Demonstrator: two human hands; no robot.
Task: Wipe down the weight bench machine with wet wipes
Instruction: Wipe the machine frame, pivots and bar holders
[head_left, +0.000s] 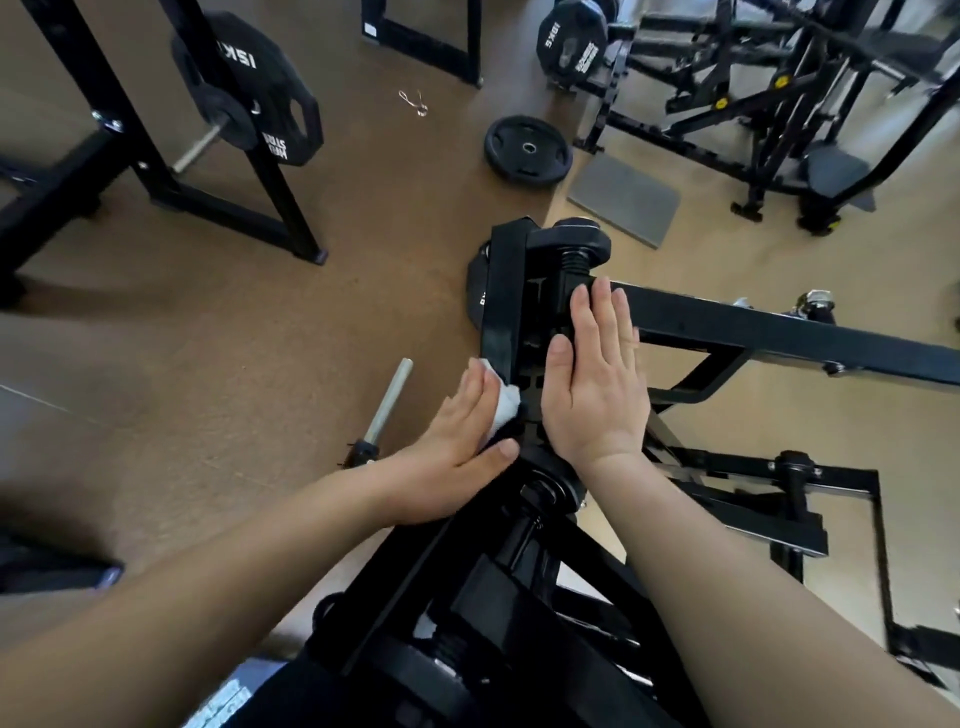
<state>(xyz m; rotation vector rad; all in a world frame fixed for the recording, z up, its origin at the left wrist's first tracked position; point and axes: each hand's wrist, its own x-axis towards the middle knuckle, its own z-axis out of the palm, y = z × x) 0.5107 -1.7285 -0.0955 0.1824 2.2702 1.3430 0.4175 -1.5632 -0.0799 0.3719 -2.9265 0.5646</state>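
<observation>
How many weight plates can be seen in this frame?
4 at least: a 15 kg plate on the left rack, one on the far machine, one flat on the floor, and one partly hidden behind the wiped frame.

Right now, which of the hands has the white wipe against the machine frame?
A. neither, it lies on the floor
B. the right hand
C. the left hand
C: the white wipe sits under the left hand, pressed on the black frame; the right hand lies flat and bare.
</observation>
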